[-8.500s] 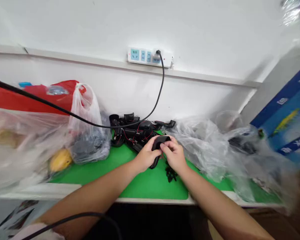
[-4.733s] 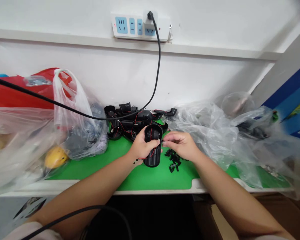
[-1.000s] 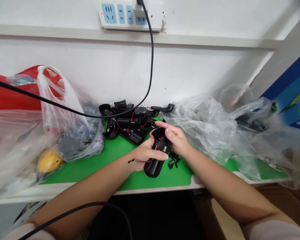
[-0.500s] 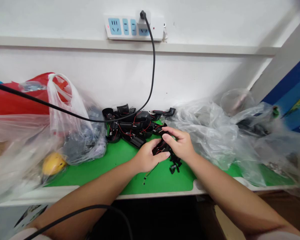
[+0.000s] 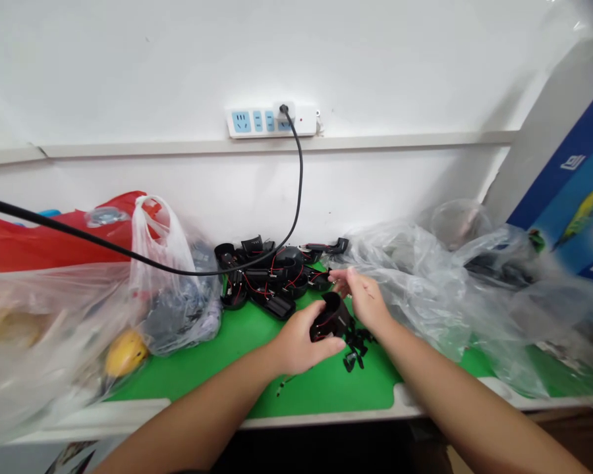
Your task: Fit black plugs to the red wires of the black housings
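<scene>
The left hand pinches a black, curved plastic housing between thumb and fingers above the green-topped table, probably to steady it while leaving its open end uncovered. At the housing's two o'clock, the right hand has loosely spread fingers, apparently gripping nothing. Small black plastic pieces lie near its five o'clock, likely for easy reach; black plastic shells with red wires sit back toward ten. Half a second ago, the right fingers were at the housing; now they appear apart, exposing its curved end.
</scene>
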### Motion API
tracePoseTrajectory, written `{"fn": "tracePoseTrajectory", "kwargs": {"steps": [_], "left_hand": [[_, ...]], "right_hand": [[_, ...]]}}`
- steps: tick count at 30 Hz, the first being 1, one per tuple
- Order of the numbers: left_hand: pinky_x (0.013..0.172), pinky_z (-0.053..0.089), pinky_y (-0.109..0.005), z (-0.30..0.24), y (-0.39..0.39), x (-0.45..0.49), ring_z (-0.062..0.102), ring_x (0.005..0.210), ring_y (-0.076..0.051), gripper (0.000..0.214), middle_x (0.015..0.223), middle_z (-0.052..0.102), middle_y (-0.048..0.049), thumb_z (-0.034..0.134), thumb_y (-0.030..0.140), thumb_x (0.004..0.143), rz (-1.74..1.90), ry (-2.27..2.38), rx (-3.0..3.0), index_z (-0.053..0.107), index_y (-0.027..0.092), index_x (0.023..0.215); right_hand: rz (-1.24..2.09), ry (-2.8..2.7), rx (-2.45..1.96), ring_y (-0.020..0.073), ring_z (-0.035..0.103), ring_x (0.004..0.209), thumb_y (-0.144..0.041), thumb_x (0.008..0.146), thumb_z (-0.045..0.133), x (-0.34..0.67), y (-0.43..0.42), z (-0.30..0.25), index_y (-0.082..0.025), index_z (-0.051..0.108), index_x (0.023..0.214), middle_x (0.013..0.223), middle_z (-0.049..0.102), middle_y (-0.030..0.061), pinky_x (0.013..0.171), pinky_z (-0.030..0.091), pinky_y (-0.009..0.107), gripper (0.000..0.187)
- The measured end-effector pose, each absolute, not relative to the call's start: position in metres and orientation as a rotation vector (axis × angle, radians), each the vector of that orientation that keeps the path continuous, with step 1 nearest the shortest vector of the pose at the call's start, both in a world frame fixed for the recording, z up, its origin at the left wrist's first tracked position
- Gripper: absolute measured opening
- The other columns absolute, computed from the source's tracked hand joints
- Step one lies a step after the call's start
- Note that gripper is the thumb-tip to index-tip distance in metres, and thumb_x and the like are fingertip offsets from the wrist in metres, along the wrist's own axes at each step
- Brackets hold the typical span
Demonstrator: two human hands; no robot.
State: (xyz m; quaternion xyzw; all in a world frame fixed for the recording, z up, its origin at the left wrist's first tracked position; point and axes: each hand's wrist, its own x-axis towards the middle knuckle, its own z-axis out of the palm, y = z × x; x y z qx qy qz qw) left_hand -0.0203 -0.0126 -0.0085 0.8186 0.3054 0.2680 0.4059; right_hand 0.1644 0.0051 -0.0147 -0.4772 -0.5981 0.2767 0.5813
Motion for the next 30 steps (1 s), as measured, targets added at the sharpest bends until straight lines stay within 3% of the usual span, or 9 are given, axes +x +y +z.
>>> {"fn": "tracePoseTrajectory", "kwargs": {"steps": [2, 7, 9, 14, 22, 30], "left_hand": [[0.082, 0.047, -0.038, -0.004, -0.017, -0.023, 0.06, 0.095, -0.026, 0.062, 0.111, 0.062, -0.0112, 0.068, 0.044, 0.073, 0.628, 0.798, 2.249, 0.048, 0.014, 0.123], [0.07, 0.048, -0.034, -0.001, -0.018, -0.025, 0.061, 0.08, -0.024, 0.059, 0.097, 0.065, -0.0099, 0.07, 0.047, 0.067, 0.496, 0.673, 2.506, 0.052, 0.015, 0.113], [0.07, 0.047, -0.033, -0.002, -0.016, -0.024, 0.061, 0.081, -0.023, 0.057, 0.098, 0.065, -0.0084, 0.071, 0.044, 0.066, 0.52, 0.632, 2.51, 0.052, 0.017, 0.112], [0.078, 0.049, -0.034, -0.008, -0.013, -0.023, 0.062, 0.089, -0.023, 0.06, 0.105, 0.065, -0.0079, 0.071, 0.039, 0.067, 0.625, 0.727, 2.451, 0.051, 0.017, 0.119], [0.088, 0.049, -0.037, -0.017, -0.007, -0.019, 0.062, 0.098, -0.025, 0.062, 0.111, 0.064, -0.0111, 0.071, 0.041, 0.068, 0.758, 0.928, 2.362, 0.051, 0.014, 0.12], [0.09, 0.048, -0.037, -0.008, -0.015, -0.025, 0.061, 0.099, -0.024, 0.065, 0.113, 0.063, -0.0109, 0.072, 0.038, 0.066, 0.782, 0.873, 2.432, 0.049, 0.015, 0.123]], "right_hand": [[0.542, -1.485, -1.167, 0.0183, 0.064, 0.069, -0.053, 0.096, 0.03, 0.17, 0.011, -0.016, -0.015, 0.069, 0.102, 0.086, 0.07, 0.0088, 0.067, 0.053, 0.035, 0.054], [0.374, -1.905, -1.099, 0.0243, 0.059, 0.112, -0.043, 0.098, 0.03, 0.173, 0.018, -0.022, -0.017, 0.065, 0.116, 0.12, 0.064, 0.011, 0.098, 0.045, 0.045, 0.047], [0.366, -2.023, -1.102, 0.024, 0.056, 0.117, -0.042, 0.098, 0.032, 0.17, 0.02, -0.023, -0.017, 0.06, 0.124, 0.125, 0.062, 0.0113, 0.102, 0.043, 0.044, 0.045], [0.172, -2.063, -1.251, 0.023, 0.063, 0.097, -0.038, 0.096, 0.039, 0.169, 0.019, -0.02, -0.016, 0.062, 0.117, 0.107, 0.067, 0.0118, 0.087, 0.049, 0.038, 0.037], [-0.46, -1.817, -1.349, 0.0219, 0.055, 0.082, -0.025, 0.09, 0.049, 0.183, 0.01, -0.011, -0.017, 0.067, 0.093, 0.086, 0.059, 0.01, 0.077, 0.047, 0.036, 0.02], [-0.346, -1.526, -0.961, 0.0203, 0.057, 0.089, -0.017, 0.087, 0.052, 0.193, 0.005, 0.001, -0.016, 0.061, 0.103, 0.094, 0.057, 0.0101, 0.081, 0.05, 0.037, 0.018]]}}
